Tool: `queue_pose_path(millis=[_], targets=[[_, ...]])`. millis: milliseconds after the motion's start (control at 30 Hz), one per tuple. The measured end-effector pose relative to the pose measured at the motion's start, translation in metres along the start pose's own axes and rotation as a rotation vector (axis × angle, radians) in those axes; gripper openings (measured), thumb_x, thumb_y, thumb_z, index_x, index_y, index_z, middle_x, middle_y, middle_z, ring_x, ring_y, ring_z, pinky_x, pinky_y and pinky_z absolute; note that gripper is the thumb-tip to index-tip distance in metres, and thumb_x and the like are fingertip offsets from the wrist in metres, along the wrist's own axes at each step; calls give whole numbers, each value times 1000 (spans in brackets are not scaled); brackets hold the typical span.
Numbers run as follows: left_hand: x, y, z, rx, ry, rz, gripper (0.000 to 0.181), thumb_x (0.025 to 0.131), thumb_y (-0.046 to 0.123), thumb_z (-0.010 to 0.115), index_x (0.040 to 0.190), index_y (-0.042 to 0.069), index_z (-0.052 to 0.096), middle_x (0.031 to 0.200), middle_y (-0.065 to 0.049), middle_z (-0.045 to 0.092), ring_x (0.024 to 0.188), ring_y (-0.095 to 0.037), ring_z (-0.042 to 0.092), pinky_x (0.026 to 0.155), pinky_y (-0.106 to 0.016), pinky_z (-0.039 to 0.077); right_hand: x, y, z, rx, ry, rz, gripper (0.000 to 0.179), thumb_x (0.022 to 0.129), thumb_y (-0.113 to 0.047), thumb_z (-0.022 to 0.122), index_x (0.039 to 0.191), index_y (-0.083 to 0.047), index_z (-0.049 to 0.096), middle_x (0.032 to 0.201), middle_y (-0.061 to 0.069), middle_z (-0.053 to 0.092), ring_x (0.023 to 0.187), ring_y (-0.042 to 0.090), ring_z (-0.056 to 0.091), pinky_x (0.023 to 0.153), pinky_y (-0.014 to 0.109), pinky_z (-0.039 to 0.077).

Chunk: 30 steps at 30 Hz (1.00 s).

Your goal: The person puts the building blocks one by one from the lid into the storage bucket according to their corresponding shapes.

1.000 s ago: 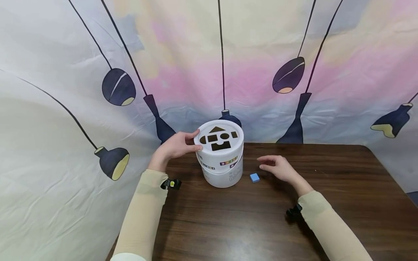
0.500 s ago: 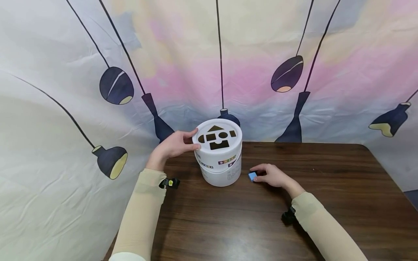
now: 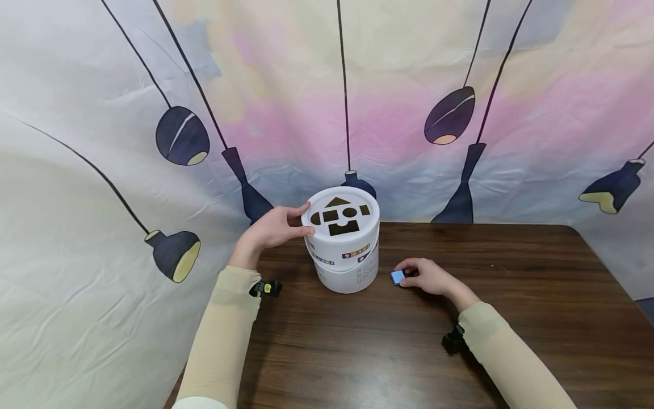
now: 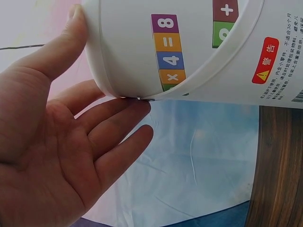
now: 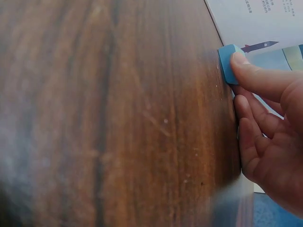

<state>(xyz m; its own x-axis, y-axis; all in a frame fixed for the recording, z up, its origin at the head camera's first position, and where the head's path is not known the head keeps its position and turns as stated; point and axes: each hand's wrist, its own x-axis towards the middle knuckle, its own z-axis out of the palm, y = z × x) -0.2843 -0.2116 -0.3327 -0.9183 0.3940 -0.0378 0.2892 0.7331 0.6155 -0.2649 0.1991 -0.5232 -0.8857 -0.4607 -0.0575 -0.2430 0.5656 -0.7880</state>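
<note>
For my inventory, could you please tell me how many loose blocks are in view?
1: a blue block on the table, pinched by the right hand, right of the white bucket. Others may be hidden inside.

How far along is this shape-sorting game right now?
Done: no blocks show elsewhere on the table. In hand: the right hand pinches a small blue block while the left hand steadies the white bucket. Left: it isn't yet at the lid's cutouts.
</note>
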Motion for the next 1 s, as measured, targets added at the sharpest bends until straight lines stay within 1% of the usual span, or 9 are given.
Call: queue_pose_path(millis=[200, 400, 600, 700, 833, 867, 933, 1000], targets=[[0, 0, 0, 4, 7, 2, 81, 96, 44, 82, 163, 18, 44, 155, -16, 56, 148, -31, 47, 118, -51, 42, 0, 0, -1, 6, 0, -1, 30, 98, -17, 82, 126, -9, 76, 117, 6, 71, 108, 24, 63, 90, 42, 52], [-2, 0, 1, -2, 10, 2, 81, 96, 44, 82, 163, 18, 44, 155, -16, 57, 147, -31, 48, 117, -52, 43, 0, -1, -1, -13, -5, -16, 27, 96, -16, 82, 122, -9, 74, 111, 4, 69, 102, 22, 62, 88, 41, 52], [-2, -1, 1, 1, 11, 2, 82, 96, 45, 81, 164, 20, 44, 157, -16, 55, 148, -31, 47, 117, -52, 43, 0, -1, 1, -11, 0, -49, 26, 95, -10, 81, 117, -7, 68, 105, 5, 66, 92, 20, 61, 81, 38, 52], [-1, 0, 2, 3, 11, 3, 82, 96, 46, 81, 164, 20, 43, 157, -16, 54, 149, -32, 46, 118, -52, 43, 0, -1, 1, -17, -1, -77, 31, 95, -6, 79, 124, -8, 68, 104, 4, 64, 88, 18, 61, 78, 36, 52], [-2, 0, 2, 10, 14, 0, 81, 96, 46, 81, 163, 20, 44, 158, -16, 54, 149, -32, 45, 118, -53, 42, 0, -2, 0, -58, -19, -120, 38, 96, -4, 77, 132, -14, 73, 103, 1, 66, 83, 16, 60, 77, 34, 51], [-1, 0, 2, 13, 15, 0, 81, 96, 46, 81, 163, 20, 44, 158, -16, 54, 149, -32, 45, 118, -53, 42, 0, -2, 0, -66, -21, -123, 39, 96, -4, 77, 133, -15, 74, 104, 0, 66, 83, 15, 60, 76, 34, 51], [-1, 0, 2, 14, 17, -2, 81, 96, 46, 81, 163, 20, 44, 157, -15, 54, 149, -32, 45, 118, -52, 42, 0, -3, 0, -81, -29, -134, 36, 96, -5, 78, 130, -14, 75, 105, 0, 68, 83, 15, 61, 76, 34, 52], [-1, 0, 2, 9, 17, -3, 81, 96, 46, 81, 163, 21, 44, 157, -15, 55, 149, -31, 46, 118, -52, 42, 0, -5, -1, -85, -35, -126, 34, 95, -8, 80, 129, -12, 76, 108, 1, 70, 85, 14, 63, 77, 34, 54]])
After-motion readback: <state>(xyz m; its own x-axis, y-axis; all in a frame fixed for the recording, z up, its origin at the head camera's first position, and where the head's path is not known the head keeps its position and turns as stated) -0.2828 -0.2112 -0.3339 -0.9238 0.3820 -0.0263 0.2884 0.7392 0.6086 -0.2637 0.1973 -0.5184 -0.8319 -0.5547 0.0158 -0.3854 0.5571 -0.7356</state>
